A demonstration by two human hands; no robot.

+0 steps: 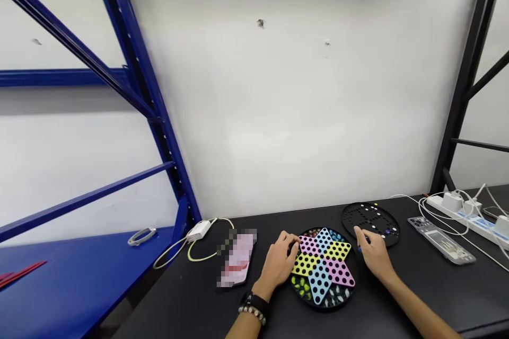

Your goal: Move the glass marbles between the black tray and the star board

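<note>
A round black Chinese checkers board (323, 266) with a pink, yellow and blue star lies on the table; coloured pieces fill the compartments around the star. My left hand (278, 259), with a dark band and a beaded bracelet at the wrist, curls its fingers over the board's upper left rim. To the right of the board is my right hand (373, 254), its thumb and fingers closed on a small blue piece (361, 247) that is mostly hidden. Just behind that hand lies a round black perforated tray (368, 220) with a few white and blue pieces on it.
A phone with a lit screen (239, 258) lies left of the board, near a white adapter (199, 230) and cable. At right are a grey phone-like device (442, 241), tangled white cables and a power strip (461, 212). Blue rack posts (153, 100) rise at left.
</note>
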